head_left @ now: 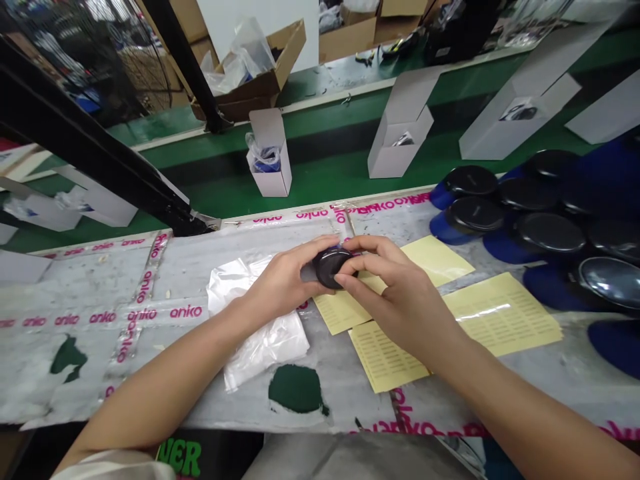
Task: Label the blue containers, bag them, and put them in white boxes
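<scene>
Near the middle of the table, a round black-topped item (pixel 330 268) is held between both hands. My left hand (pixel 286 277) wraps its left side, thumb below and fingers above. The fingertips of my right hand (pixel 395 283) pinch its right edge and top. Beneath and right of the hands lie yellow sticker sheets (pixel 505 317) with small printed lines. Clear plastic bags (pixel 275 343) lie partly under my left wrist. At the right stand several blue items with black round tops (pixel 475 213), close together.
Behind the table (pixel 200 360), a green conveyor (pixel 320 157) carries open white boxes (pixel 270 181) with wrapped items inside. A black metal post (pixel 100 140) slants across the left. A cardboard box (pixel 250 93) with plastic bags sits on the far ledge.
</scene>
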`<state>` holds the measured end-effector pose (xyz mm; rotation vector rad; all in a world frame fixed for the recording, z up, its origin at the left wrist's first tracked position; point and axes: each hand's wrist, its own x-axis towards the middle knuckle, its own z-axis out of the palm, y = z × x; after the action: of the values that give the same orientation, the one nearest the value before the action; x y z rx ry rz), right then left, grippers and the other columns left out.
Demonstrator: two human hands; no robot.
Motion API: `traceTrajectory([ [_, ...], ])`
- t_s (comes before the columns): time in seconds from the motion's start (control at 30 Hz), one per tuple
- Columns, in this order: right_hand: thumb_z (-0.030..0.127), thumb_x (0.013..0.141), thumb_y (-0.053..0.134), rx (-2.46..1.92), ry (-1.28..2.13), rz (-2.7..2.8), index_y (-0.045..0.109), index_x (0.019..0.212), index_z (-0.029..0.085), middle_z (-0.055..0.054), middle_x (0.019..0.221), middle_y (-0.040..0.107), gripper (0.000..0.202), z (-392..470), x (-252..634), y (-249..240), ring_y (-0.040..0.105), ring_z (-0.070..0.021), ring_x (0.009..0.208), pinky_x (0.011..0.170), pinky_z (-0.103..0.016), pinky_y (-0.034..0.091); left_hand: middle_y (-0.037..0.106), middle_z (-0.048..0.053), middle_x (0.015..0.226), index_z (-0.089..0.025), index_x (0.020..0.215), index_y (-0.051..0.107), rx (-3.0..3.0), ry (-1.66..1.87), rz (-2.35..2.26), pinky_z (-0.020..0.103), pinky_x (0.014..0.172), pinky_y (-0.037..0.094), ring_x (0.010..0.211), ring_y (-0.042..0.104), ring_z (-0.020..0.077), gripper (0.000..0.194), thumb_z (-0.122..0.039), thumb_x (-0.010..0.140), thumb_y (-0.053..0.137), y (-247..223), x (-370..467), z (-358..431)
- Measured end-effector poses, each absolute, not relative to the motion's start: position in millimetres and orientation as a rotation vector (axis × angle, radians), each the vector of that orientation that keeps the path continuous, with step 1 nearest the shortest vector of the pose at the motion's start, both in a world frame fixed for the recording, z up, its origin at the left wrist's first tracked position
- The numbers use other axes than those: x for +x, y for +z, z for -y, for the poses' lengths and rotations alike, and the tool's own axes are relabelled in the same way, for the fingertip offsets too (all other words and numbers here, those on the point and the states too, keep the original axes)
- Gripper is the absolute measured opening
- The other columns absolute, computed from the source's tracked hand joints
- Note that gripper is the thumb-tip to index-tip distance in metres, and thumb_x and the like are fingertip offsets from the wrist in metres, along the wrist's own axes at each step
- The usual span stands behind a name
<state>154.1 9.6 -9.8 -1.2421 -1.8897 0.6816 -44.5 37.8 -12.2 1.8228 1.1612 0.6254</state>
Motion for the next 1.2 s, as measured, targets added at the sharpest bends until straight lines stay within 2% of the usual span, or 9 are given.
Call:
traceTrajectory([
  [0.33, 0.022, 0.093, 0.057, -1.245, 0.655, 1.858, 0.063, 0.081, 0.024, -0.009, 0.113, 0.064, 0.013, -7.7, 151.2, -11.9, 0.068, -0.0256, 0.109, 0.086, -0.042, 0.059, 0.056, 0.000, 0.152, -0.032, 0.141, 0.057, 1.817, 0.611, -1.157, 0.041, 0.121, 0.037, 0.142, 0.050, 0.0261, 0.066, -0.027, 0.080, 0.080, -10.6, -44.7, -37.4],
  [0.57, 0.019, 0.091, 0.056, -1.219, 0.605, 1.862, 0.059, 0.079, 0.023, -0.010, 0.113, 0.063, 0.013, -6.3, 147.6, -16.9, 0.066, -0.0251, 0.110, 0.089, -0.044, 0.058, 0.059, 0.001, 0.148, -0.032, 0.139, 0.059, 1.886, 0.630, -1.170, 0.039, 0.118, 0.041, 0.138, 0.054, 0.0251, 0.064, -0.022, 0.079, 0.079, -10.5, -44.0, -36.8],
  [0.77, 0.019, 0.089, 0.057, -1.202, 0.749, 1.743, 0.049, 0.073, 0.024, -0.008, 0.105, 0.064, 0.019, -10.5, 149.0, -16.2, 0.066, -0.0246, 0.105, 0.082, -0.043, 0.059, 0.061, 0.002, 0.146, -0.030, 0.137, 0.059, 1.939, 0.599, -1.196, 0.039, 0.115, 0.045, 0.135, 0.058, 0.0254, 0.059, -0.030, 0.082, 0.079, -5.4, -42.8, -35.4],
  [0.93, 0.034, 0.087, 0.067, -1.250, 1.080, 1.516, 0.054, 0.091, 0.025, -0.006, 0.097, 0.070, 0.016, -17.3, 159.8, -7.4, 0.069, -0.0238, 0.095, 0.075, -0.039, 0.061, 0.060, 0.003, 0.147, -0.031, 0.137, 0.059, 1.945, 0.579, -1.175, 0.043, 0.117, 0.042, 0.137, 0.056, 0.0262, 0.060, -0.026, 0.081, 0.079, -2.1, -43.4, -34.6],
  [1.07, 0.030, 0.080, 0.073, -1.239, 0.892, 1.795, 0.061, 0.111, 0.026, -0.007, 0.111, 0.069, 0.034, -21.9, 158.5, -9.4, 0.066, -0.0276, 0.102, 0.082, -0.045, 0.058, 0.060, 0.005, 0.148, -0.028, 0.138, 0.057, 2.023, 0.566, -1.122, 0.041, 0.116, 0.043, 0.137, 0.056, 0.0251, 0.059, -0.017, 0.083, 0.075, -1.2, -40.9, -34.8],
  [1.13, 0.028, 0.079, 0.071, -1.250, 0.881, 1.848, 0.063, 0.109, 0.026, -0.006, 0.107, 0.070, 0.031, -27.8, 156.2, -12.6, 0.067, -0.0264, 0.094, 0.080, -0.045, 0.057, 0.057, 0.009, 0.150, -0.024, 0.141, 0.056, 2.115, 0.520, -1.079, 0.043, 0.119, 0.039, 0.141, 0.051, 0.0258, 0.060, -0.018, 0.084, 0.075, 3.3, -43.1, -36.9],
  [1.2, 0.032, 0.080, 0.070, -1.259, 0.965, 1.846, 0.064, 0.104, 0.025, -0.005, 0.102, 0.072, 0.026, -36.2, 154.5, -15.3, 0.067, -0.0238, 0.081, 0.071, -0.042, 0.057, 0.049, 0.012, 0.157, -0.022, 0.143, 0.054, 2.193, 0.431, -1.106, 0.048, 0.122, 0.032, 0.149, 0.040, 0.0290, 0.064, -0.024, 0.084, 0.077, 15.1, -52.4, -39.3],
])
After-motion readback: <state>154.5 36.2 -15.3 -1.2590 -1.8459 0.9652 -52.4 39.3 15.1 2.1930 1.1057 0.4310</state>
